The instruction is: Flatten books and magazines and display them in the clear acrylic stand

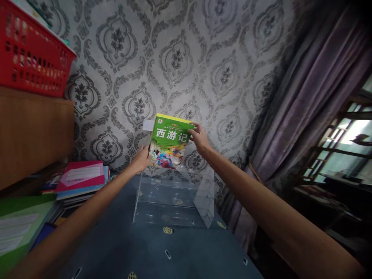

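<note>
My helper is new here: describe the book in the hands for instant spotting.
Face the grey damask-patterned wallpaper and look down to the clear tiered rack. Just above it in view, the left hand and right hand hold the 西游记 book. Unlike the plainer green-covered item at lower left, it shows large white characters over cartoon figures.

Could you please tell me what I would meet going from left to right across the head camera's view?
Red basket → left hand at the book's left edge → green book → right hand at its upper right corner → purple curtain.
</note>
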Demonstrator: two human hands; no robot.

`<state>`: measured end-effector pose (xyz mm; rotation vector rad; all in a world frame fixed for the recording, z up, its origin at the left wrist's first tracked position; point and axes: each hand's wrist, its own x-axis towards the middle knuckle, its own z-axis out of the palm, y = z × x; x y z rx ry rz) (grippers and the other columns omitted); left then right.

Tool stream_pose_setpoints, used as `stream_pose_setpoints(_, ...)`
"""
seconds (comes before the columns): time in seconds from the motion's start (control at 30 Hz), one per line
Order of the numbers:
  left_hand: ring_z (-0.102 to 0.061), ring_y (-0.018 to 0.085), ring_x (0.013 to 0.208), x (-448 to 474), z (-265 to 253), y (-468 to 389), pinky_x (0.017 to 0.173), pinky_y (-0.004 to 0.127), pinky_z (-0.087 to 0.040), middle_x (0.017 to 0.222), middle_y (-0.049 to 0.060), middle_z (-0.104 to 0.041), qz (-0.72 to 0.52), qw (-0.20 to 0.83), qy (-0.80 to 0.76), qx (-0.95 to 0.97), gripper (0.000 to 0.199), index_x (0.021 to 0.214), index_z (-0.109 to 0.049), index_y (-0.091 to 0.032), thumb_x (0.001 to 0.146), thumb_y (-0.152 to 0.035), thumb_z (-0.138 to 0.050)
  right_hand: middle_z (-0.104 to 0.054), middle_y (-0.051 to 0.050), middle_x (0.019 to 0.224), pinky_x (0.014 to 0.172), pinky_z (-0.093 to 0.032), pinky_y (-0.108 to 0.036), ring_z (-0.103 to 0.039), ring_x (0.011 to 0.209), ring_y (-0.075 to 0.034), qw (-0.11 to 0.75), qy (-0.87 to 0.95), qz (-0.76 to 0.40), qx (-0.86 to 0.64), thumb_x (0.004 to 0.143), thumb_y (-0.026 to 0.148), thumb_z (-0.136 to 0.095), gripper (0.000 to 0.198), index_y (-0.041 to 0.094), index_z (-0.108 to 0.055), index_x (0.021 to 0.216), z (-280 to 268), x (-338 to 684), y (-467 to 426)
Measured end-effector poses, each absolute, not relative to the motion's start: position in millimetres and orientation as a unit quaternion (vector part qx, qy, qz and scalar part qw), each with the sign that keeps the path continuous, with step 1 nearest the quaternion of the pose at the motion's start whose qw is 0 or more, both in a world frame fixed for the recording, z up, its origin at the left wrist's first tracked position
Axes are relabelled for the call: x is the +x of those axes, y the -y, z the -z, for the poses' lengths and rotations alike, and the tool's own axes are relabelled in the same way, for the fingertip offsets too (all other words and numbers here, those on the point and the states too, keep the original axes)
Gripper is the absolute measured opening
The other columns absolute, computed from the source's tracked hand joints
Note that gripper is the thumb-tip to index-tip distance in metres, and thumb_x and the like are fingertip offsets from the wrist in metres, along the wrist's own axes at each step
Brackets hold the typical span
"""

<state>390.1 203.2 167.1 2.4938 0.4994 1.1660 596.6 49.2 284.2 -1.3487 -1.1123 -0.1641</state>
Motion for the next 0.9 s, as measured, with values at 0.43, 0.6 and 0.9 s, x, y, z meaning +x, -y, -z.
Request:
stream_pose_setpoints(0.43, -0.055, 0.03, 0.122, 392.2, -168.2, -198.2, 0.105, 0.041, -0.044, 0.121, 0.017, -0.061, -0.398, 0.169, -0.197, 0.88, 0.041, 0.127, -0.053, -0.012, 0.086, -0.011, -0.051, -0.076, -0.006, 0.082, 0.078, -0.054, -0.038, -0.069, 0.084, -0.027, 0.625, 0.448, 0.039, -0.638, 0.066, 0.04, -0.063, 0.027, 0.018, -0.073, 0.078, -199.1, 584.0, -36.1)
stream_pose_setpoints(0.6, -0.057, 0.027, 0.117, 392.1, -166.9, -196.4, 0.104, 0.039, -0.045, 0.117, 0.015, -0.06, -0.397, 0.17, -0.203, 0.879, 0.039, 0.125, -0.054, -0.013, 0.086, -0.011, -0.051, -0.077, -0.006, 0.076, 0.079, -0.055, -0.04, -0.07, 0.081, -0.028, 0.614, 0.439, 0.023, -0.656, 0.064, 0.041, -0.064, 0.028, 0.018, -0.075, 0.074, -195.3, 591.2, -37.5)
stream_pose_setpoints(0.9, -0.056, 0.029, 0.119, 391.7, -165.4, -192.8, 0.104, 0.039, -0.045, 0.119, 0.015, -0.058, -0.399, 0.174, -0.204, 0.877, 0.044, 0.129, -0.052, -0.014, 0.085, -0.01, -0.051, -0.075, -0.005, 0.069, 0.07, -0.053, -0.033, -0.069, 0.074, -0.024, 0.601, 0.436, -0.003, -0.67, 0.06, 0.037, -0.068, 0.022, 0.018, -0.075, 0.068, -202.7, 594.8, -33.4)
